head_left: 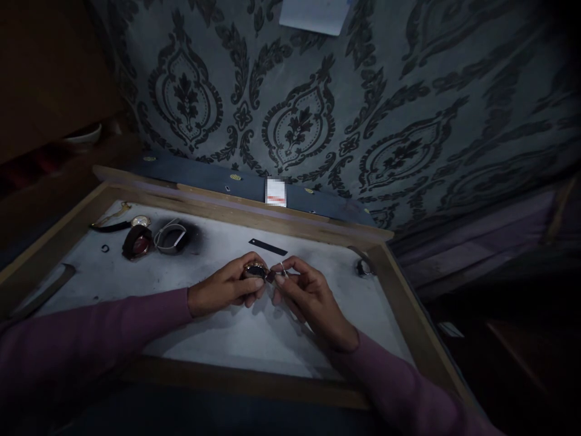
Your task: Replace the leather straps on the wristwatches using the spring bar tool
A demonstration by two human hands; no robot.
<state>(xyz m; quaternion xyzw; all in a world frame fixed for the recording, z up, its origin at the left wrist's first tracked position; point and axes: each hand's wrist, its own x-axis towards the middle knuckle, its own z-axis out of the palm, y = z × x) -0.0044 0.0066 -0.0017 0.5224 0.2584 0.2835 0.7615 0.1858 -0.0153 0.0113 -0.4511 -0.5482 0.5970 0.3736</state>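
Observation:
My left hand (236, 281) is closed around a wristwatch (255, 270) with a dark face and a gold-coloured rim. Close beside it, my right hand (304, 289) pinches a small dark strip (270, 277) at the watch's right side; whether this is part of its strap I cannot tell. A thin pale line shows at my right fingertips, too small to name. Both hands are low over the white floor of a wooden-framed tray (218, 357). Behind them lies a flat black strip (267, 246) with a small hole at one end.
At the tray's left lie a grey-banded watch (170, 237), a brown watch (137, 242), a gold-cased watch (140, 221) and a loose strap (48, 290). Another watch (363, 267) rests by the right rim. A small white card (276, 192) stands behind the tray, before a patterned wall.

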